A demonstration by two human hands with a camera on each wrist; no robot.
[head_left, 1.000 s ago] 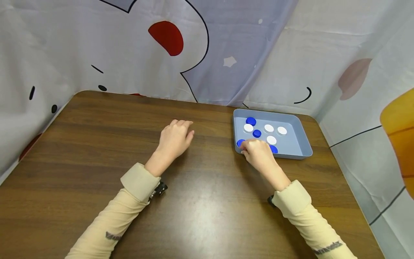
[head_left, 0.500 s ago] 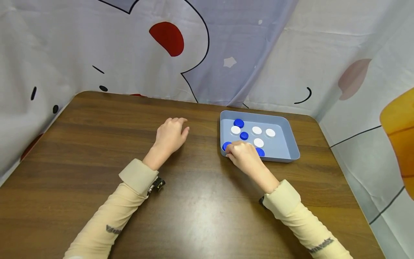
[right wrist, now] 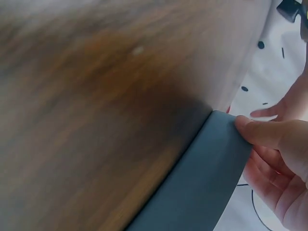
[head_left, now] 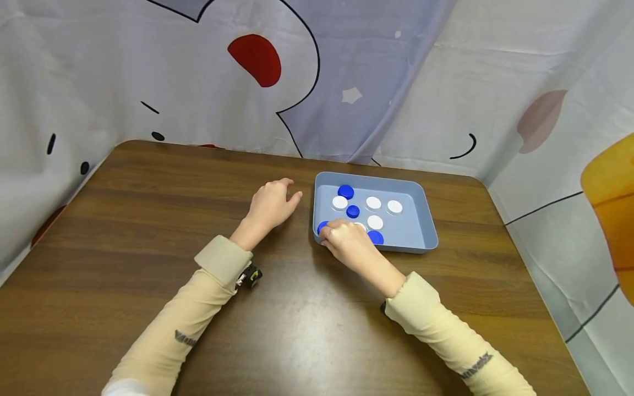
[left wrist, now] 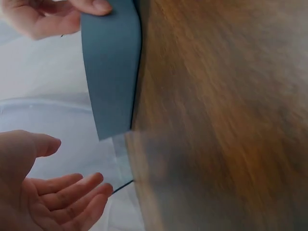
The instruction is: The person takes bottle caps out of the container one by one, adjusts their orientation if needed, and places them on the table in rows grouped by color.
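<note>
A blue-grey tray [head_left: 413, 220] sits on the table right of centre, with several white discs [head_left: 375, 222] and several blue discs [head_left: 345, 191] lying in it. My right hand [head_left: 349, 242] pinches the tray's wall at its near left corner. In the right wrist view the thumb [right wrist: 260, 132] lies on the wall's outer face, with the other fingers behind it. My left hand [head_left: 271, 204] is held left of the tray, apart from it. Its fingers are relaxed and hold nothing, as the left wrist view shows. The right hand partly covers some discs.
The brown wooden table [head_left: 163, 220] reaches back to a printed curtain [head_left: 198, 82]. At the far right hangs an orange shape [head_left: 611, 209]. A small black device [head_left: 249, 276] is strapped at the left wrist.
The tray has slid left across the table with its discs, my right hand gripping its corner. My left hand has shifted slightly and now has the tray closer to it.
</note>
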